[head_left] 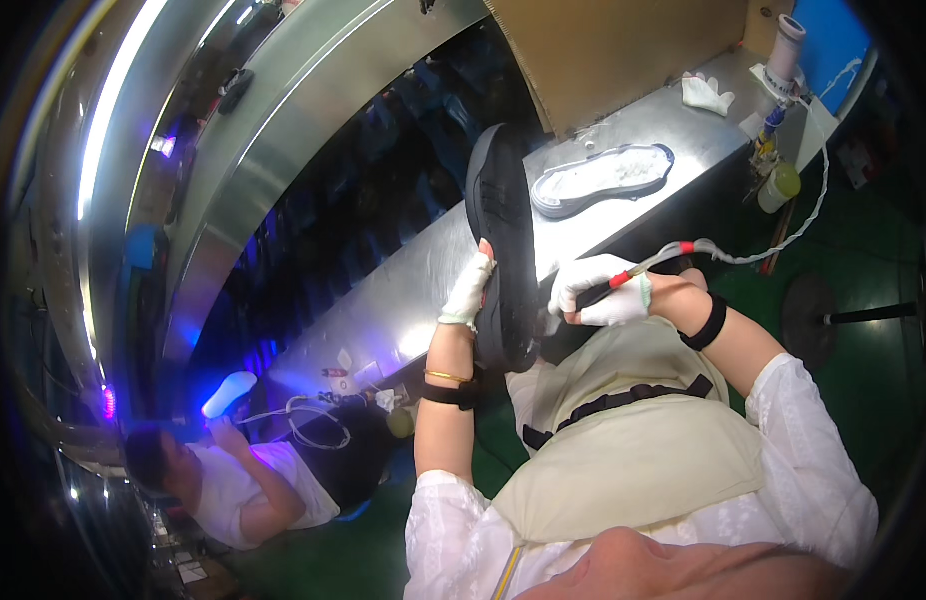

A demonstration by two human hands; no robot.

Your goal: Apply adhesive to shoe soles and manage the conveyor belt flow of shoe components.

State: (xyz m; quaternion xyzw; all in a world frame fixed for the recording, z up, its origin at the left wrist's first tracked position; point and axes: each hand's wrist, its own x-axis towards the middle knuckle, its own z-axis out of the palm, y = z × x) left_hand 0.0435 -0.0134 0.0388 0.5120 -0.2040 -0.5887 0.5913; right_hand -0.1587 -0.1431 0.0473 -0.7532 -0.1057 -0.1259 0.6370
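Note:
My left hand (pixel 469 290), in a white glove with bare fingertips, grips a long black shoe sole (pixel 503 215) by its side. The sole stands nearly upright in front of me. My right hand (pixel 601 292), gloved the same way, is closed round a thin brush-like tool (pixel 623 279) with red bands, and a whitish hose runs from its back end. The tool's tip is close to the sole's lower right edge; whether it touches I cannot tell. Beyond the sole, a second dark-rimmed sole (pixel 605 180) with a white inner face lies on the metal bench.
The metal bench (pixel 368 285) runs from far right to near left beside a curved steel machine (pixel 313 60). A cardboard sheet (pixel 623 55), a white glove (pixel 707 94) and a yellow-green container (pixel 780 187) are at the far end. Another person (pixel 253 485) works at lower left, holding a lit sole.

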